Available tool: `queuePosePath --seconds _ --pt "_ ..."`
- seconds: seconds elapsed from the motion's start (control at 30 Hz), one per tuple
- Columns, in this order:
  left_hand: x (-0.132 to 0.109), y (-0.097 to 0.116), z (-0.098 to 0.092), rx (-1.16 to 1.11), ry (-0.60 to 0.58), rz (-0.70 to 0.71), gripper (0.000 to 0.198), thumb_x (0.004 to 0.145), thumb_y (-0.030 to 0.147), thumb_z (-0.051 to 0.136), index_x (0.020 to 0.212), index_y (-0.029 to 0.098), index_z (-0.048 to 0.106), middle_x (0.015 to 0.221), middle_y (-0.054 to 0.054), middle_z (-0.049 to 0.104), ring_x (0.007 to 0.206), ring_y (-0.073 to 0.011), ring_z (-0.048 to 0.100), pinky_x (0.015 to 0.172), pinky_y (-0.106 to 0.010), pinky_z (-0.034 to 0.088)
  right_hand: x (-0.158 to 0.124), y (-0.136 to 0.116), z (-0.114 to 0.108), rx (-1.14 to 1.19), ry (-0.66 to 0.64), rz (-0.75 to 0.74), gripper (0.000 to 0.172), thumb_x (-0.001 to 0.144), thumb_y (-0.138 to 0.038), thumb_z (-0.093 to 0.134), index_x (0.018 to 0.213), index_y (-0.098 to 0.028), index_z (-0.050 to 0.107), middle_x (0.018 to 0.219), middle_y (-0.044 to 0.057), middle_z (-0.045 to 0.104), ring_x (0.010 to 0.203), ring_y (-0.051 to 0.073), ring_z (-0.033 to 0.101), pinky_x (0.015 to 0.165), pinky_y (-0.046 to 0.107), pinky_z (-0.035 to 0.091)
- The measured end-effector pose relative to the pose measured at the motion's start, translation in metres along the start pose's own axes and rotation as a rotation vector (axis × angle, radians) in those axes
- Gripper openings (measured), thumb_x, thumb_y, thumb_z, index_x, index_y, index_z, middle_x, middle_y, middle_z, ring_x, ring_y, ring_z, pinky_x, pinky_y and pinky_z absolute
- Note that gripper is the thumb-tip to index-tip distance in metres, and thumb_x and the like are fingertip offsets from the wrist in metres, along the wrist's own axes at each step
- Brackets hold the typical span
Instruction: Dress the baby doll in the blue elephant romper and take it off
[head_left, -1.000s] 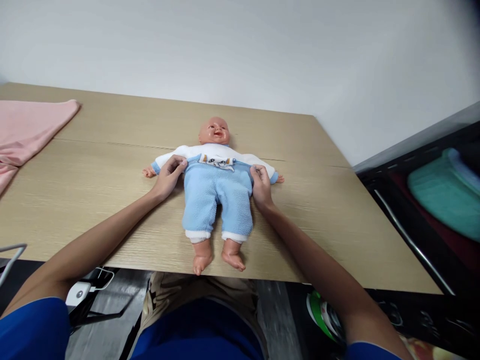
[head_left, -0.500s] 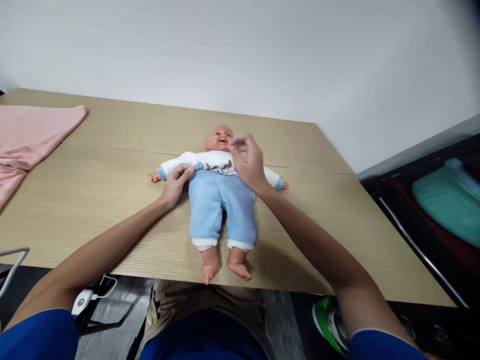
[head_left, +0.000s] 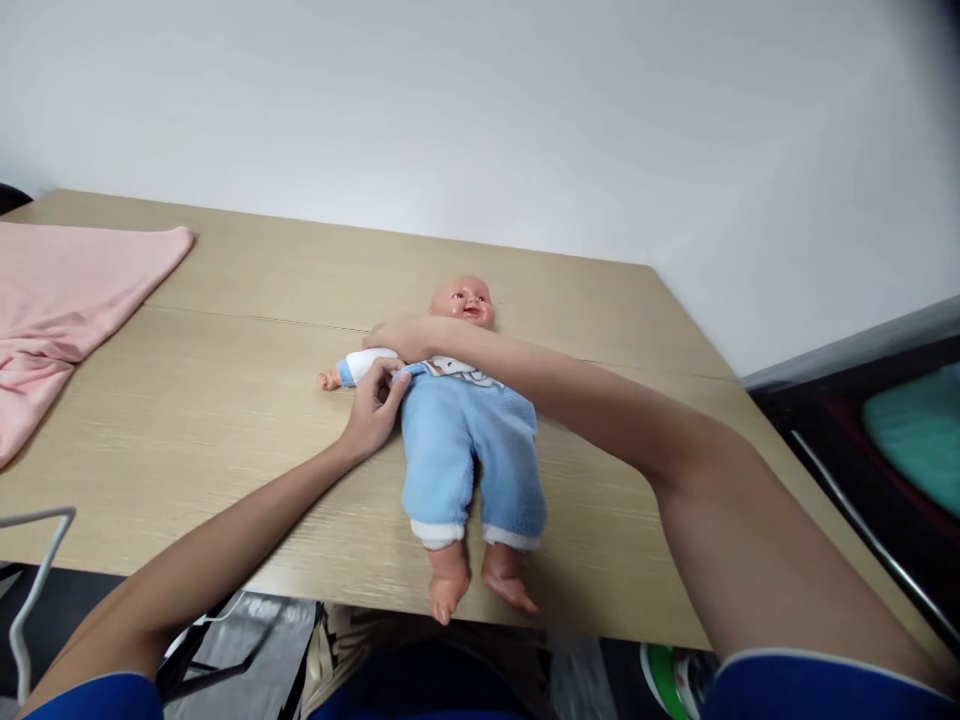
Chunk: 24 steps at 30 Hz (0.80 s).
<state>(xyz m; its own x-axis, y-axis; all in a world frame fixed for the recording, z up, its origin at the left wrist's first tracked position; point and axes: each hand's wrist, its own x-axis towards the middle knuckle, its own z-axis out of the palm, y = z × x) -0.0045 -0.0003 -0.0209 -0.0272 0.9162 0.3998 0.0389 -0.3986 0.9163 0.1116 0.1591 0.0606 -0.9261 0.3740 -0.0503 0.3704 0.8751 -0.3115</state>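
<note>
A baby doll [head_left: 463, 300] lies on its back on the table, feet toward me. It wears a white top [head_left: 367, 365] with a printed cartoon animal and fleecy light-blue trousers [head_left: 439, 445] with white cuffs. At the trousers' waist, on the left side, my left hand [head_left: 373, 408] pinches the waistband between thumb and fingers. My right hand [head_left: 409, 338] reaches across the doll's chest to its shoulder on the left, against the white top. Its fingers are mostly turned out of sight, and my forearm covers the chest and the doll's other arm.
The wooden table [head_left: 262, 270] has a seam across it and meets a white wall. A pink cloth [head_left: 67, 300] lies at the left. Beyond the table's right edge is a dark container with a teal item [head_left: 915, 435]. A white bent tube [head_left: 45, 560] stands at lower left.
My right hand has swung left, from above the doll's chest to its shoulder on the left. My left hand stays at the waistband. The view has shifted slightly, so the doll appears lower and farther right.
</note>
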Motion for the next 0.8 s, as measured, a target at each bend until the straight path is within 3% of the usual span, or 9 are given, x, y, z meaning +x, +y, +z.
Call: queuePosePath --seconds 0.07,0.13,0.27,0.37,0.43,0.53,0.63,0.8 --pt "-0.001 0.000 0.001 0.021 -0.006 0.020 0.046 0.113 0.070 0.066 0.112 0.023 0.068 0.103 -0.003 0.068 0.093 -0.0194 0.060 0.087 -0.033 0.050 -0.013 -0.002 -0.001 0.057 0.021 -0.019 0.034 0.088 -0.018 0.081 0.122 -0.022 0.080 0.120 0.011 0.083 0.103 0.028 0.075 0.089 0.037 0.055" --pt "-0.003 0.000 0.001 0.075 -0.018 0.072 0.043 0.116 0.065 0.063 0.111 0.023 0.068 0.100 -0.003 0.069 0.091 -0.0194 0.062 0.085 -0.033 0.051 -0.027 -0.002 -0.003 0.174 0.145 -0.026 0.037 0.095 -0.020 0.072 0.132 -0.020 0.074 0.127 0.012 0.080 0.110 0.028 0.073 0.097 0.039 0.056" --pt "-0.010 0.000 -0.002 0.249 -0.020 0.319 0.023 0.120 0.046 0.061 0.115 0.024 0.067 0.099 -0.004 0.071 0.089 -0.0202 0.065 0.085 -0.036 0.053 -0.052 0.001 -0.008 0.364 0.322 -0.013 0.054 0.087 -0.007 0.058 0.138 -0.022 0.069 0.129 0.009 0.076 0.115 0.026 0.069 0.106 0.041 0.056" --pt "-0.016 -0.004 -0.005 0.419 0.101 0.563 0.010 0.117 0.035 0.066 0.121 0.026 0.068 0.111 -0.007 0.070 0.105 -0.0242 0.068 0.098 -0.043 0.054 -0.063 0.002 -0.008 0.349 0.453 0.004 0.063 0.077 -0.003 0.055 0.135 -0.022 0.072 0.128 0.010 0.075 0.121 0.029 0.068 0.113 0.047 0.054" --pt "-0.018 -0.008 -0.005 0.478 0.217 0.647 0.010 0.116 0.036 0.066 0.123 0.028 0.067 0.123 -0.009 0.065 0.116 -0.0268 0.067 0.104 -0.048 0.053 -0.069 0.000 -0.007 0.309 0.525 0.016 0.064 0.075 -0.002 0.055 0.132 -0.021 0.075 0.129 0.012 0.074 0.125 0.031 0.069 0.115 0.049 0.053" --pt "-0.016 -0.014 -0.004 0.402 0.318 0.632 0.012 0.119 0.039 0.059 0.124 0.029 0.064 0.133 -0.010 0.059 0.127 -0.0279 0.065 0.109 -0.051 0.054 -0.075 -0.004 -0.005 0.282 0.550 -0.002 0.063 0.075 0.000 0.054 0.129 -0.021 0.078 0.134 0.013 0.072 0.130 0.030 0.070 0.117 0.048 0.053" --pt "-0.009 -0.014 0.000 0.245 0.332 0.579 0.015 0.122 0.042 0.053 0.126 0.030 0.061 0.137 -0.011 0.063 0.132 -0.0277 0.064 0.113 -0.051 0.054 -0.081 -0.006 -0.005 0.282 0.528 -0.018 0.057 0.080 -0.001 0.055 0.125 -0.022 0.082 0.136 0.013 0.073 0.130 0.028 0.071 0.116 0.045 0.054" --pt "-0.006 -0.007 0.006 0.019 0.312 0.403 0.021 0.122 0.051 0.055 0.124 0.030 0.057 0.120 -0.006 0.071 0.112 -0.0228 0.071 0.101 -0.042 0.057 -0.093 -0.013 -0.009 0.304 0.449 -0.027 0.051 0.086 -0.005 0.060 0.127 -0.025 0.084 0.142 0.012 0.074 0.141 0.030 0.067 0.126 0.050 0.049"
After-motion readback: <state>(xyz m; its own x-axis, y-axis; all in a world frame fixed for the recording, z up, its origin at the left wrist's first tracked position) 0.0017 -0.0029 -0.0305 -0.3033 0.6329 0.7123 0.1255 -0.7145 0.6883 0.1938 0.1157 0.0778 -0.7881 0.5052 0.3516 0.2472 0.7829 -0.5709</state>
